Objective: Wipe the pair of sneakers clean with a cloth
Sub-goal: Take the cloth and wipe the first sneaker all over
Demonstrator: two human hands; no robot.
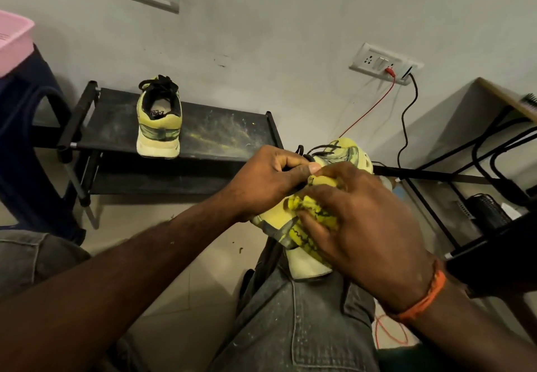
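One pale yellow sneaker (345, 150) rests on my right knee, heel toward me and toe pointing away. My left hand (273, 179) grips it at the collar, fingers curled into the opening by the black laces. My right hand (360, 220) presses a crumpled yellow cloth (316, 211) with black marks against the sneaker's heel and side, fingers curled over the cloth. The second sneaker (158, 121) of the pair stands on the black shoe rack (226, 136), heel toward me, apart from both hands.
The rack's top is streaked with yellowish dust. A dark blue plastic stool (26, 127) with a pink tub (14, 43) stands at the left. A black-framed desk (494, 150) is at the right. Red and black cables (406, 115) hang from a wall socket.
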